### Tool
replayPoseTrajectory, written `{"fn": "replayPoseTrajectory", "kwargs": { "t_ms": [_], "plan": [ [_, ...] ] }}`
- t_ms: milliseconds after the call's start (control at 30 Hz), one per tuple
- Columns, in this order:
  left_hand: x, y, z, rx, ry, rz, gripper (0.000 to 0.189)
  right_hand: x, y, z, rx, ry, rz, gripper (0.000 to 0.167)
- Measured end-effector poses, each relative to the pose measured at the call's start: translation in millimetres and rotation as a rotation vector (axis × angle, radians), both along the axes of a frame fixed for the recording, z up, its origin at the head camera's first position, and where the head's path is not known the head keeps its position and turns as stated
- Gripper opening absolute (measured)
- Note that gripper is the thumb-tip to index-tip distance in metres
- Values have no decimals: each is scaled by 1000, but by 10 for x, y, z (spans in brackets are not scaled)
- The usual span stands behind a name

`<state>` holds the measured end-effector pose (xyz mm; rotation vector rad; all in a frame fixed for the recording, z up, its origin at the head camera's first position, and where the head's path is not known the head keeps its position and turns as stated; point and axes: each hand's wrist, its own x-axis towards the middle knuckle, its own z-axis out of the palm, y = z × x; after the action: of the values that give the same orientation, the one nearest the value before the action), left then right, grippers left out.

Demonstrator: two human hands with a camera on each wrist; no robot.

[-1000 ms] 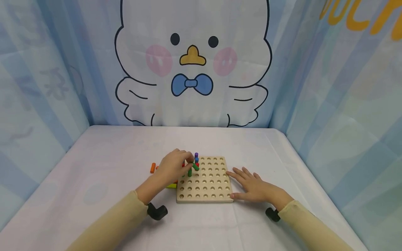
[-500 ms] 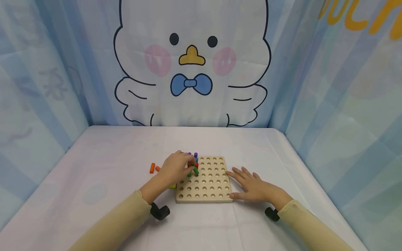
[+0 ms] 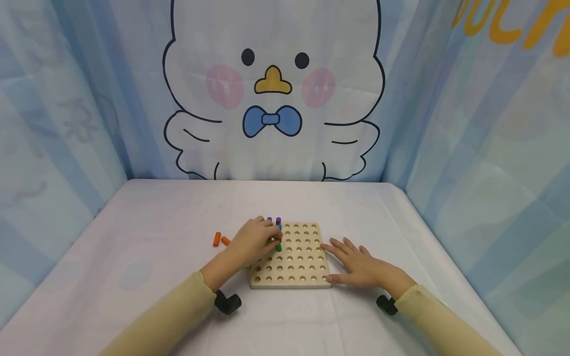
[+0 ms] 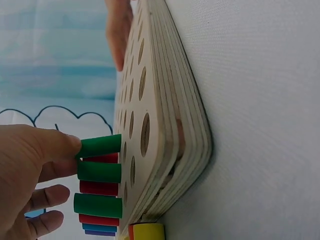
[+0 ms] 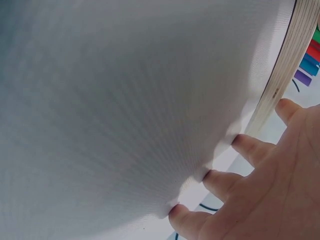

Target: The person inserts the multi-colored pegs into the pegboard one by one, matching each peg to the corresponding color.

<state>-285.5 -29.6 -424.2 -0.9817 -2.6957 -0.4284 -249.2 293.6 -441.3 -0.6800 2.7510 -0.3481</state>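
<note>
A square wooden pegboard [image 3: 296, 284] with rows of round holes lies on the table. My left hand [image 3: 254, 242] is over its left part, thumb and finger pinching the top of a green peg [image 4: 101, 146]. That peg stands at the board's face, leaning slightly, in the left wrist view. Beside it, two more green pegs [image 4: 98, 206] stand in a row, with red pegs [image 4: 99, 187], blue and purple ones behind. My right hand [image 3: 356, 264] lies spread at the board's right edge, with thumb and index fingertip touching it and the other fingertips on the tablecloth.
Loose orange pegs [image 3: 216, 239] lie on the table left of the board. A yellow peg [image 4: 149, 231] lies against the board's side. Printed curtains [image 3: 276, 153] enclose the table at the back and both sides.
My left hand has moved slightly right and lower; the green peg it holds has gone from slanted above the board to nearly upright at a hole. My right hand has stayed put.
</note>
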Motion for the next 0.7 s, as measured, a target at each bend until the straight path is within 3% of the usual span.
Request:
{"fn": "replayPoseTrajectory", "kwargs": {
  "t_ms": [133, 500, 700],
  "plan": [
    [11, -13, -7, 10, 15, -16, 17, 4, -3, -7, -4, -1, 0, 88],
    [58, -49, 23, -2, -18, 20, 17, 4, -14, -36, 3, -23, -18, 87],
    [42, -117, 49, 72, -5, 88, 16, 4, -14, -29, 7, -18, -20, 87]
  ]
}}
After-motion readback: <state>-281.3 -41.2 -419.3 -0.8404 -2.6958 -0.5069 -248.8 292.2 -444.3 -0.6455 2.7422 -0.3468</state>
